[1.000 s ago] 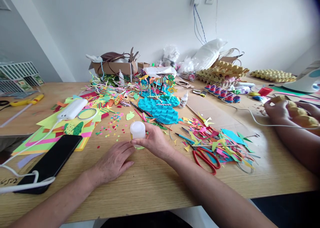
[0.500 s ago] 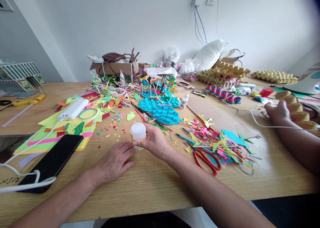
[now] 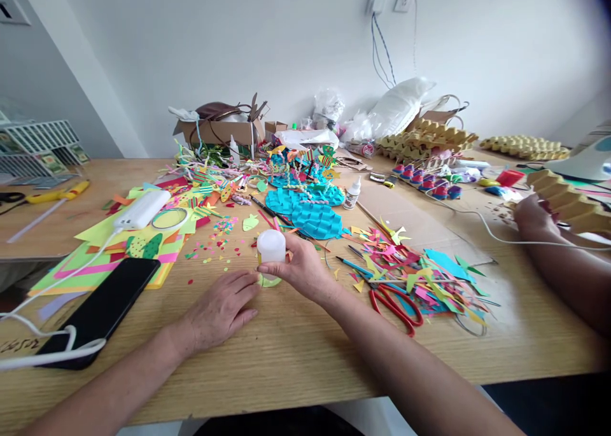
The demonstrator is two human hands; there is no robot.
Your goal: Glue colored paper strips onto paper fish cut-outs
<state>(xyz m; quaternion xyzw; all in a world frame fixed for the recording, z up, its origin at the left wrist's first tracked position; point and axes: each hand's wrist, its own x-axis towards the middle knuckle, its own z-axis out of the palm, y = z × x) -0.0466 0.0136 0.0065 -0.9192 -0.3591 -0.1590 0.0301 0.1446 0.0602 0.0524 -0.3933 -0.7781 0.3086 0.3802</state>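
My right hand point(image 3: 303, 267) is wrapped round a white glue bottle point(image 3: 272, 245), which is tipped with its round bottom up; its nozzle is hidden. Just beneath it lies a small light-green paper piece point(image 3: 270, 282) on the wooden table point(image 3: 286, 353). My left hand point(image 3: 222, 309) rests on the table, palm down with fingers stretched out, its fingertips at the left edge of that paper. Beyond the hands, a fish-shaped green cutout point(image 3: 249, 222) lies among confetti-like scraps. Farther back stands a blue paper-covered model point(image 3: 315, 213) with colourful paper fish on it.
Red-handled scissors point(image 3: 396, 305) lie by paper scraps point(image 3: 429, 270) to the right. At left are a black phone point(image 3: 100, 312), a white power bank point(image 3: 142, 209) and coloured sheets point(image 3: 62, 270). Another person's hand point(image 3: 532, 216) holds an egg tray point(image 3: 568, 200) at far right.
My right hand and the glue bottle have shifted slightly right, showing more of the green paper. My left hand stays put. The other person's egg tray has tilted and risen.
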